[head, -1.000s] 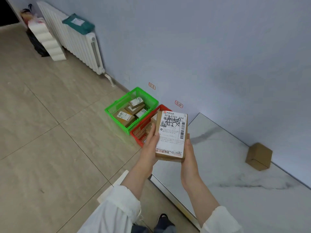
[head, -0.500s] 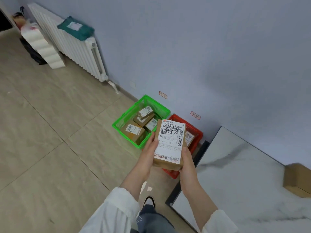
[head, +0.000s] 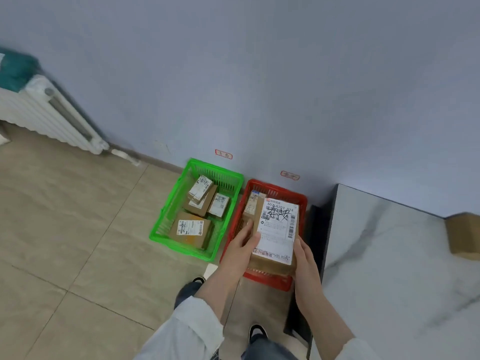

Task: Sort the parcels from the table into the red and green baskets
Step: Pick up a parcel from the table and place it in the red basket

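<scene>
View: head camera only, looking down along both forearms in pale sleeves.
Held parcel (head: 276, 229): brown carton, white shipping label facing up with black handwriting across it. We see it held over the red basket, hiding much of that basket's inside. We cannot tell whether it rests on anything below.
Left grip (head: 240, 252): closed on the held parcel's left side, thumb lying at the label's edge, fingers along the carton wall.
Right grip (head: 305, 261): closed on the held parcel's lower right corner, thumb up along the right edge.
Red basket (head: 275, 187): on the floor against the wall, between the green basket and the bench. We make out one small labelled box (head: 253, 206) inside, at the far left.
Green basket (head: 213, 166): just beside the red basket, on its left. It holds several labelled cartons, the largest (head: 191, 229) nearest us.
Bench (head: 389, 255): white marbled top at right. One plain brown box (head: 465, 235) sits at the frame edge.
Wall tags: one small tag (head: 224, 154) above the green basket, another (head: 290, 175) above the red basket. We find the writing illegible.
Radiator (head: 52, 113): white, far left, with a teal packet (head: 15, 71) on top, blurred.
</scene>
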